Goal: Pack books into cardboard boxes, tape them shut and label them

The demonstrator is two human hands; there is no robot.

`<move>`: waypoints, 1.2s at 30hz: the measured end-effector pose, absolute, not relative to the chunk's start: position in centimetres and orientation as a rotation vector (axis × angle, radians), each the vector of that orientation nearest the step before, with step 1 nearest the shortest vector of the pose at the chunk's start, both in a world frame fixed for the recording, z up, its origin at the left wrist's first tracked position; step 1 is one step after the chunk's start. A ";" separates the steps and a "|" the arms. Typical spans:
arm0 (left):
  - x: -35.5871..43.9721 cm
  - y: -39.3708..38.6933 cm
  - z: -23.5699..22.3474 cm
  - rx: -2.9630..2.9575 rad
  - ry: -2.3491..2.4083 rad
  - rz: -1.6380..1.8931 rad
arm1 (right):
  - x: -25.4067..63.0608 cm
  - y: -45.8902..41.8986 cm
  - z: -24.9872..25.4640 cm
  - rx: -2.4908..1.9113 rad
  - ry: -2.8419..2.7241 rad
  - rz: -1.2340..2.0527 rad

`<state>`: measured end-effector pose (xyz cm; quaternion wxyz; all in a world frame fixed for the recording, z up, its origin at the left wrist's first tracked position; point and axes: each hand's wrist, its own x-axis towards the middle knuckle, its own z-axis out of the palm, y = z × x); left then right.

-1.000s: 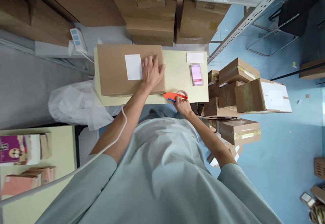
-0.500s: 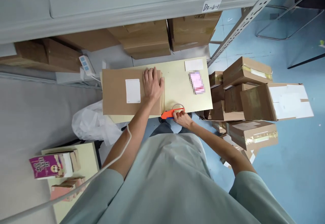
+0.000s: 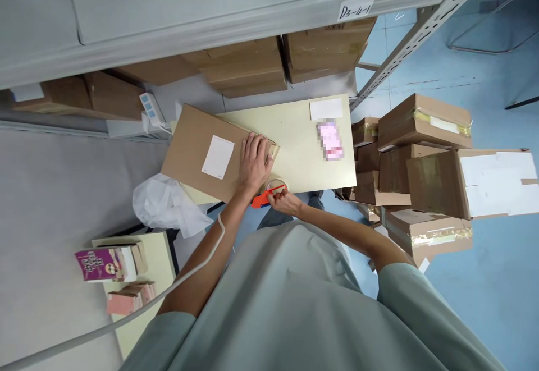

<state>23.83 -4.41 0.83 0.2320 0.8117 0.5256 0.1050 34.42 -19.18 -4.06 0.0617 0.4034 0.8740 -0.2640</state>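
A cardboard box (image 3: pixel 189 152) with a white label (image 3: pixel 218 157) lies slantwise across a pale yellow table (image 3: pixel 301 166). My left hand (image 3: pixel 254 160) rests on the box's top near its right end, fingers stretched out and pressing flat. Just below that end, at the table's front edge, my right hand (image 3: pixel 285 202) is wrapped round an orange tape dispenser (image 3: pixel 260 199). A tape roll shows behind its frame. My right fingers hide part of the handle.
A phone (image 3: pixel 330 140) and white paper (image 3: pixel 326 109) lie on the table's right part. Stacked cartons (image 3: pixel 438 183) stand on the floor to the right. A metal shelf (image 3: pixel 252 20) overhangs the back. A white plastic bag (image 3: pixel 164 202) and purple book (image 3: pixel 99 264) are at left.
The box has turned clockwise, its right end swinging toward me under my left hand. My right hand has moved left with the tape dispenser, closer to the box.
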 end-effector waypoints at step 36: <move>15.0 -16.1 2.9 2.415 1.087 0.408 | 41.0 -18.2 -3.4 1.157 2.554 -0.670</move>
